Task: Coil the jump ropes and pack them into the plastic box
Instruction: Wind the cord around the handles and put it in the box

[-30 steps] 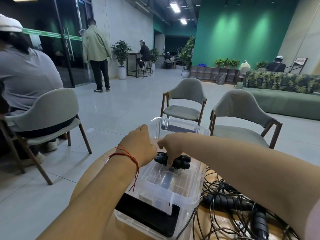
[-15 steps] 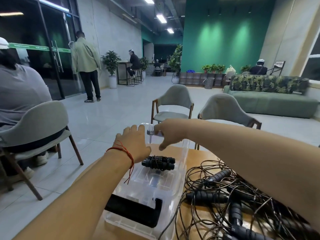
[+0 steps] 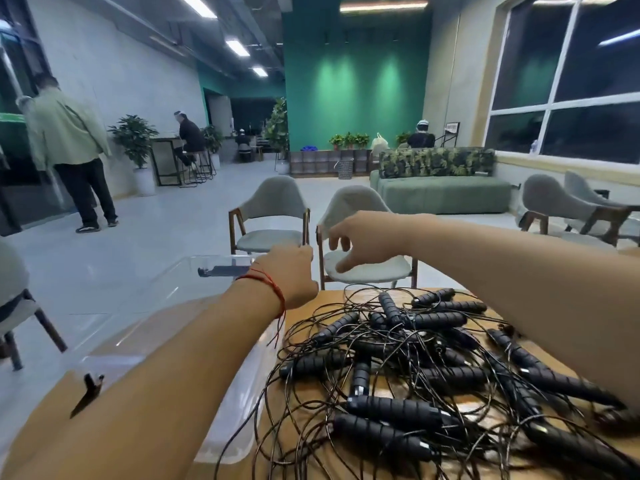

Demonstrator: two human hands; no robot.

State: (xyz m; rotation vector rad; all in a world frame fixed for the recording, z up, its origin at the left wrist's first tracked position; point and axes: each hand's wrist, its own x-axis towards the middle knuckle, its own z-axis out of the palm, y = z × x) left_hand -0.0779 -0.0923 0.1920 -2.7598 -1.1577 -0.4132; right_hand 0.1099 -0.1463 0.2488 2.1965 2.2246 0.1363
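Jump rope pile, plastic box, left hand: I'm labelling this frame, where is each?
jump rope pile (image 3: 450,375), head view, a black handle mid-pile
plastic box (image 3: 230,431), head view, its near right corner
left hand (image 3: 291,273), head view, its back

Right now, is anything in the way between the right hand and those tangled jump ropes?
Nothing visible is. The right hand hangs in open air beyond the far edge of the jump ropes, which lie uncovered on the wooden table.

Tangled jump ropes (image 3: 391,408) beside plastic box (image 3: 225,441)
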